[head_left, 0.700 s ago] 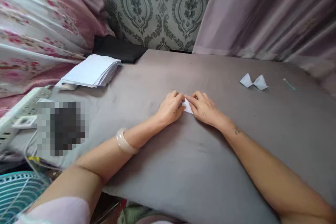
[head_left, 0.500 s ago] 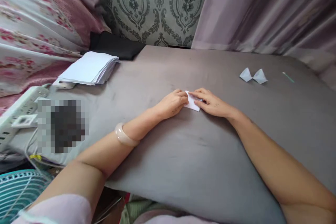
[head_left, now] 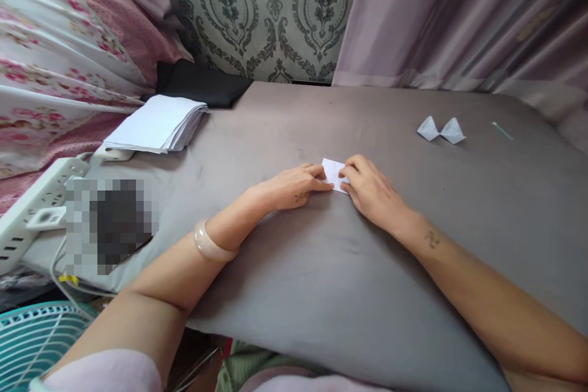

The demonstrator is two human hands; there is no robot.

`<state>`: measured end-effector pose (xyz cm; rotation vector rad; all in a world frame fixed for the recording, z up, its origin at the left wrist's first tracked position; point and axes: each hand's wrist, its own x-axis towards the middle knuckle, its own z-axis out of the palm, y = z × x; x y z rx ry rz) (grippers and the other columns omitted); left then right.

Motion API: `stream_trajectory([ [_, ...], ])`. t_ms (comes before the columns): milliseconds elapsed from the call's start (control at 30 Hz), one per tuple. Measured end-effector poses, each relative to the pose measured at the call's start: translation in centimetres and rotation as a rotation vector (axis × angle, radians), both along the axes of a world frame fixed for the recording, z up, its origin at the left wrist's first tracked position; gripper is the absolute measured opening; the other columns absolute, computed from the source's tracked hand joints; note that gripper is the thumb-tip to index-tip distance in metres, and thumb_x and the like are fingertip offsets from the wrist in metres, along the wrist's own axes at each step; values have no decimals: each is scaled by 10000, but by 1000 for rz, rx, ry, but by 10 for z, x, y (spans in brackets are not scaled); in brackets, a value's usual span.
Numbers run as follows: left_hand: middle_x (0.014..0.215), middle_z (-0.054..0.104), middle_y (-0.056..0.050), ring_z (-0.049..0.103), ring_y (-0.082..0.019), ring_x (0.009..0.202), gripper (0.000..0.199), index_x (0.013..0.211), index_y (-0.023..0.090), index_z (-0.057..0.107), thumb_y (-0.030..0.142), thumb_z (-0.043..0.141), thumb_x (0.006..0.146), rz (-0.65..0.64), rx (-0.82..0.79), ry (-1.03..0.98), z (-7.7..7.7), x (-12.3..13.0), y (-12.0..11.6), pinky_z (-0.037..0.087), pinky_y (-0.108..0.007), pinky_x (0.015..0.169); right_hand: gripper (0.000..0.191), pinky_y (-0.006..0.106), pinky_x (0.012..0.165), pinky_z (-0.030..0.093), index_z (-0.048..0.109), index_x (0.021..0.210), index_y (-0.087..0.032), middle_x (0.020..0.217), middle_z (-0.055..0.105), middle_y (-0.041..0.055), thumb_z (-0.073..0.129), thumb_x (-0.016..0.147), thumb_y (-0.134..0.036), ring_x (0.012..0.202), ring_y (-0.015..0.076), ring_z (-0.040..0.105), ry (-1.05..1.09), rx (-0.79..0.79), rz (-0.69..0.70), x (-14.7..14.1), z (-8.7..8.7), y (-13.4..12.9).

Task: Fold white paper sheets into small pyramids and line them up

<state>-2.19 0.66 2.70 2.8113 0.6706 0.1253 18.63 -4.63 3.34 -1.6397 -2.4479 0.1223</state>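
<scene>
A small folded white paper (head_left: pixel 334 173) lies on the grey cloth-covered table (head_left: pixel 294 269), between my two hands. At its left edge my left hand (head_left: pixel 301 187) grips it with closed fingers, the thumb lying along the near side. My right hand (head_left: pixel 370 190) has its fingers curled over the paper's right part, pinching it. The fingers hide both ends of the paper. Farther back on the right stands a folded white paper piece with two peaks (head_left: pixel 441 132), which neither hand touches.
At the back left are a stack of white paper (head_left: pixel 158 122) and a black cloth (head_left: pixel 202 82). A white power strip (head_left: pixel 41 202) and a blurred dark object (head_left: pixel 122 220) lie at the left. A thin green stick (head_left: pixel 503 131) lies far right; a teal fan (head_left: pixel 41 343) stands lower left.
My right hand has turned, and its outstretched fingers have curled in over the paper. My left thumb now reaches along the paper's near edge. The view has shifted slightly.
</scene>
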Motion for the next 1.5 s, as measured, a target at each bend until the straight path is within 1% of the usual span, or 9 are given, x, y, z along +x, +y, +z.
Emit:
stream_trajectory([
  [67, 1204, 574, -99, 541, -213, 1104, 577, 1302, 261, 571, 14, 373, 820, 7, 3, 11, 2, 1, -1, 472, -291, 848, 310, 381, 779, 486, 627, 1020, -103, 1074, 591, 162, 345, 894, -71, 988, 281, 566, -217, -61, -27, -16, 7, -17],
  [167, 1191, 582, -95, 550, -211, 1085, 539, 1290, 263, 581, 48, 395, 832, 5, 37, 1, 2, 2, -1, 479, -291, 830, 399, 358, 809, 504, 600, 1153, -41, 1141, 606, 190, 348, 849, 8, 1033, 279, 587, -327, -113, -21, -26, 9, -36],
  [367, 1031, 646, -96, 605, -212, 971, 353, 1103, 206, 691, 166, 408, 895, 82, 57, -136, 0, 10, -8, 494, -307, 792, 425, 409, 1048, 414, 523, 1320, -77, 1404, 503, 168, 354, 979, -265, 1284, 271, 477, -196, 34, 1, 1, -9, -47],
  [533, 975, 683, -87, 630, -160, 804, 298, 1073, 151, 671, 156, 430, 898, 169, -97, -354, -6, 20, -13, 497, -275, 737, 397, 446, 985, 454, 570, 1275, -133, 1347, 542, 146, 364, 973, -286, 1237, 286, 497, -142, 113, -41, 23, -10, -37],
  [633, 1011, 678, -103, 612, -168, 845, 280, 1028, 142, 673, 162, 413, 923, 209, -49, -451, -14, 21, -7, 497, -298, 783, 366, 423, 971, 463, 606, 1215, -137, 1299, 557, 137, 368, 966, -260, 1212, 273, 486, -72, 86, 35, 30, -8, -28],
  [933, 1064, 660, -127, 595, -201, 977, 275, 956, 130, 674, 143, 401, 922, 62, 43, -358, -23, 13, 4, 491, -353, 892, 304, 386, 869, 438, 608, 1108, -71, 1147, 582, 177, 394, 935, -200, 1066, 279, 482, -144, 96, 5, 16, -5, -31],
  [1167, 1095, 665, -110, 593, -211, 1040, 248, 988, 152, 653, 134, 421, 901, 73, 20, -325, -19, 12, 4, 481, -367, 923, 324, 355, 813, 352, 609, 1066, -119, 900, 641, 118, 317, 929, -145, 876, 236, 548, -208, 59, -36, 12, 2, -28],
  [1333, 1081, 671, -104, 601, -201, 1001, 239, 1022, 144, 650, 134, 498, 838, 148, -64, -365, -17, 11, 4, 475, -350, 922, 351, 323, 745, 368, 624, 1138, -172, 1000, 663, 103, 351, 917, -192, 870, 217, 604, -115, -24, -158, 10, 3, -18],
  [1500, 1077, 648, -106, 605, -183, 868, 326, 1090, 132, 627, 195, 612, 771, 223, -129, -368, -12, 10, 3, 497, -332, 831, 316, 333, 674, 374, 629, 1073, -172, 986, 651, 110, 365, 904, -211, 814, 237, 629, -227, -3, -200, -2, 6, -23],
])
